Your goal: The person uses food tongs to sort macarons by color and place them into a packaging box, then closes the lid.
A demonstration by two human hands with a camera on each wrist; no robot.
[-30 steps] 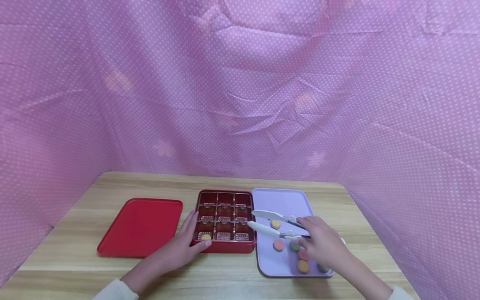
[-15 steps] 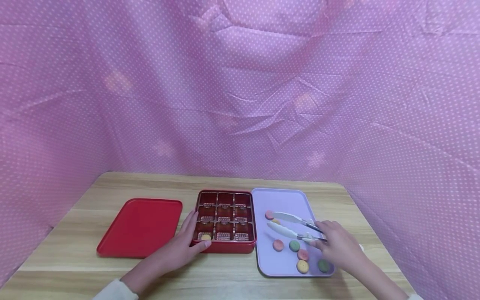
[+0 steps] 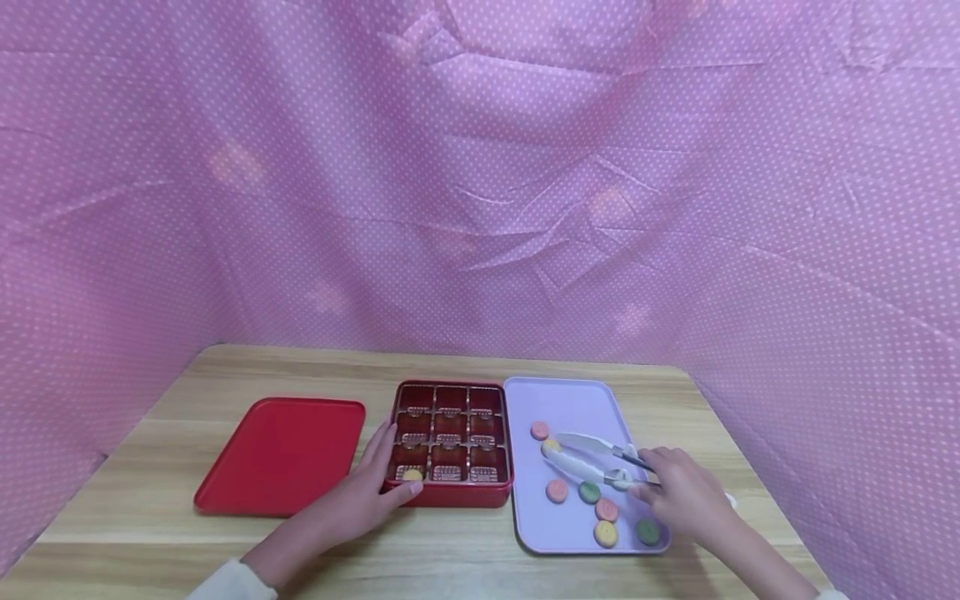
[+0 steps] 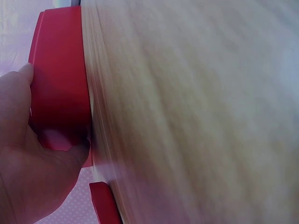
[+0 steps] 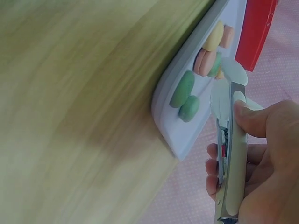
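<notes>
My left hand (image 3: 367, 483) holds the near left corner of a red square box (image 3: 465, 495), fingers along its side and thumb at its front wall. Inside the box is a clear divided insert; a yellow macaron (image 3: 412, 474) lies in its near left compartment. My right hand (image 3: 686, 492) grips a pair of tongs (image 5: 236, 154) with pale tips. The tongs are spread over a lilac tray (image 3: 562, 400), tips close to another yellow macaron (image 3: 551, 447) and beside a pink one (image 3: 539, 430). Nothing shows between the tips in the head view.
Nearer on the tray lie several more macarons, among them a pink one (image 3: 557, 491), a green one (image 3: 648, 532) and a yellow one (image 3: 605, 533). A red lid (image 3: 281, 454) lies left of the box. Pink dotted cloth (image 3: 480, 208) hangs behind the wooden table (image 3: 420, 567).
My right hand has drawn the tongs rightward, away from the box's edge, uncovering the far pink macaron. The tips now stand by the yellow macaron. My left hand stays on the box.
</notes>
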